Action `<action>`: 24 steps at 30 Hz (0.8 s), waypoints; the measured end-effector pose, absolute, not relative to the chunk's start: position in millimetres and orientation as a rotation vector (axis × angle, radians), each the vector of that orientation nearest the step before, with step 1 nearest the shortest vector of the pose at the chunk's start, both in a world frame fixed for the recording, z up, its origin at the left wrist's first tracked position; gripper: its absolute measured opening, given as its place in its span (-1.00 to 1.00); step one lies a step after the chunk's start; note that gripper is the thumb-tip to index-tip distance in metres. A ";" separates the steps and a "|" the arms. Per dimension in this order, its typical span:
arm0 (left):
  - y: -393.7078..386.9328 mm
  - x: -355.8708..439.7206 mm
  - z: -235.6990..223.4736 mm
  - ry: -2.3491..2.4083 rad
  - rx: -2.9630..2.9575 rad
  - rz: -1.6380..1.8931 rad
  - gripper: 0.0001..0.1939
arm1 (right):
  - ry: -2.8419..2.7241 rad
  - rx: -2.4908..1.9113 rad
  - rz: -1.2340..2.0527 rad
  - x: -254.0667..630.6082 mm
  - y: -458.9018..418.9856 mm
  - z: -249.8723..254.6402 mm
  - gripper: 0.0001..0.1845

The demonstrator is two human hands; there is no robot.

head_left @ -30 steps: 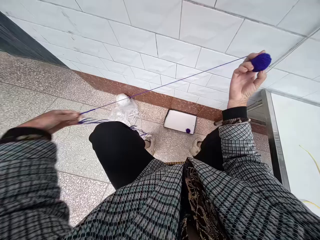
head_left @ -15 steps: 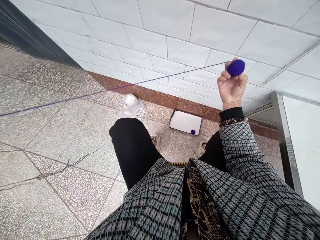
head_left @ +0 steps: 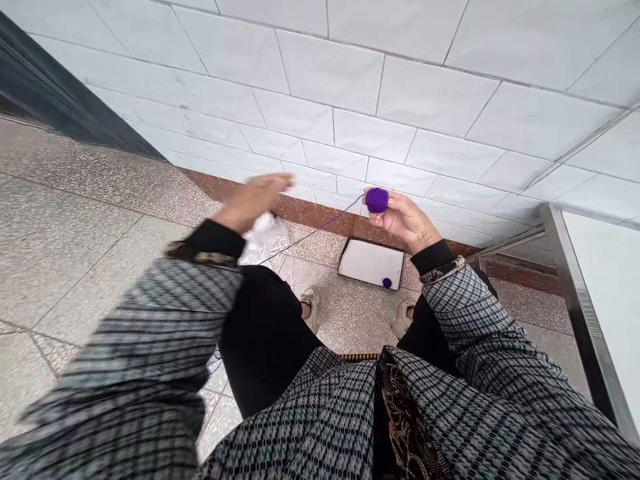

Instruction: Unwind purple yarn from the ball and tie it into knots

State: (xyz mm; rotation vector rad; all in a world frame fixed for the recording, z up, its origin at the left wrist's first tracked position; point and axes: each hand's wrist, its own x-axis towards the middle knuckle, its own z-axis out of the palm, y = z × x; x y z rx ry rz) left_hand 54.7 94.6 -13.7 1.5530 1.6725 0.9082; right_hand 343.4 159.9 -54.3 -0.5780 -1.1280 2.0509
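Note:
My right hand (head_left: 403,219) holds a small purple yarn ball (head_left: 377,200) at its fingertips, in front of the tiled wall. From the ball a thin purple strand (head_left: 320,229) slants down to the left and passes out of sight at my left knee. My left hand (head_left: 256,199) is raised to the left of the ball, apart from it and above the strand. Motion blurs it, but its fingers look stretched out toward the right, and nothing shows in them.
On the floor by the wall lies a shallow black-rimmed tray (head_left: 367,259) holding a small purple ball (head_left: 387,283). White yarn (head_left: 264,221) in a clear plastic bag (head_left: 267,241) sits behind my left knee. A metal-framed white panel (head_left: 600,287) stands at the right.
My right hand has moved left and down with the yarn ball. My left arm has come into view from the left. The strand, formerly stretched long across to the left, now slopes down toward my knee.

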 end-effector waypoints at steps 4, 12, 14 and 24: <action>119.5 128.3 -45.5 1.315 1.234 0.945 -0.52 | -0.860 -0.678 2.108 344.2 167.0 -61.5 -0.61; 88.8 154.9 -84.7 1.660 1.939 0.717 -0.75 | -0.761 -0.984 1.963 336.4 169.8 -61.0 -0.90; 79.0 154.5 -77.6 1.625 2.103 0.541 -0.73 | -1.004 -1.109 1.789 328.1 168.5 -66.4 -0.84; 113.4 124.4 -34.4 1.667 1.997 0.588 -0.82 | -1.747 -0.937 1.965 325.9 147.1 -74.2 -0.65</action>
